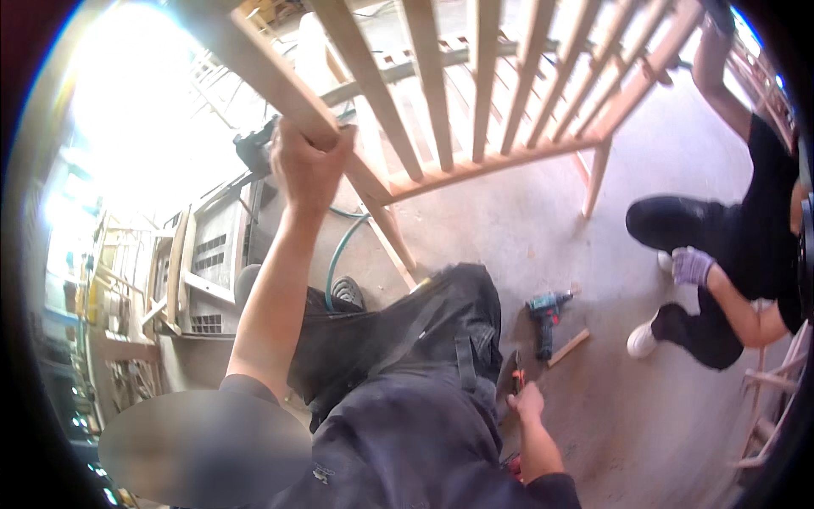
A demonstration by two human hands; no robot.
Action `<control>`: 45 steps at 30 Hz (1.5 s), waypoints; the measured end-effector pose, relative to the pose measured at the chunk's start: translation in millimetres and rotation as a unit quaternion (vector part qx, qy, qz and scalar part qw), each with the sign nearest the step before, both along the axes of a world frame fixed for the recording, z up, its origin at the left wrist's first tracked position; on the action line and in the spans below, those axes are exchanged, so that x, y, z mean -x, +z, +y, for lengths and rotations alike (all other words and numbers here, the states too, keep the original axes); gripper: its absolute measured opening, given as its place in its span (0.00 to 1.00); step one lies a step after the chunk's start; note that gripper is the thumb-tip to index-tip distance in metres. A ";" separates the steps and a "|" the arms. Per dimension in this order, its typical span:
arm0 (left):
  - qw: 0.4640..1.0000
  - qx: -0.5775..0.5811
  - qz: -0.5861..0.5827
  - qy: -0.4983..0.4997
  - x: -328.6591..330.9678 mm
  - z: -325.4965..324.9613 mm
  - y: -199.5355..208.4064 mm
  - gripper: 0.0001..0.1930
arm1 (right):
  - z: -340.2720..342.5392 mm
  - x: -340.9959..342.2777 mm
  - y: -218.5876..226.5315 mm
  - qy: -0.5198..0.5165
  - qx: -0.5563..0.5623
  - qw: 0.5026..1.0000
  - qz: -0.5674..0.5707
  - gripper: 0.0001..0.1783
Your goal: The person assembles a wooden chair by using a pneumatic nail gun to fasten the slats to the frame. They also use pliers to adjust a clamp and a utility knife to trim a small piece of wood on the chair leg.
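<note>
A pale wooden slatted frame (pixel 449 174) with legs, like a bench or chair back, stands tilted in front of me. My left hand (pixel 312 165) is closed round its left post (pixel 292 97). Low at my right side, my right hand (pixel 527 402) is closed on orange-handled pliers (pixel 519 377), whose dark jaws point away from me. Near those jaws, a teal and black cordless drill (pixel 543 324) lies on the floor beside a short wooden strip (pixel 568 349). A dark tool (pixel 254 151) shows behind my left hand, partly hidden.
At the right a co-worker crouches, one gloved hand (pixel 694 267) by the knee, the other arm (pixel 712 68) raised to the frame's far end. A teal hose (pixel 335 254) curls by my foot. Wooden parts (pixel 182 263) stand at the left, others (pixel 772 382) at the lower right.
</note>
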State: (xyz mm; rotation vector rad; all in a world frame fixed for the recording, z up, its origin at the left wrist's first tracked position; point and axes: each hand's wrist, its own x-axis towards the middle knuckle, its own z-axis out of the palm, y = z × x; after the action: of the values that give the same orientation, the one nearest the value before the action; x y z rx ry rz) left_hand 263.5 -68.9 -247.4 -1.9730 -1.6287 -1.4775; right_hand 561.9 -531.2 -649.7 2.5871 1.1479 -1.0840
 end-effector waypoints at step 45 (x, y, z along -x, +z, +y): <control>0.998 -0.007 0.021 -0.066 29.3 -19.0 18.6 0.43 | 424.0 199.4 289.5 0.185 -0.654 0.677 0.282 0.31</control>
State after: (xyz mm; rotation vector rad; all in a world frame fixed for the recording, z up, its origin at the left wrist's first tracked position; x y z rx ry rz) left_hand 234.2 -87.9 -228.8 -2.1261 -1.4916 -1.4765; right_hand 362.5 -107.2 -360.2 2.3172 3.4660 -1.1752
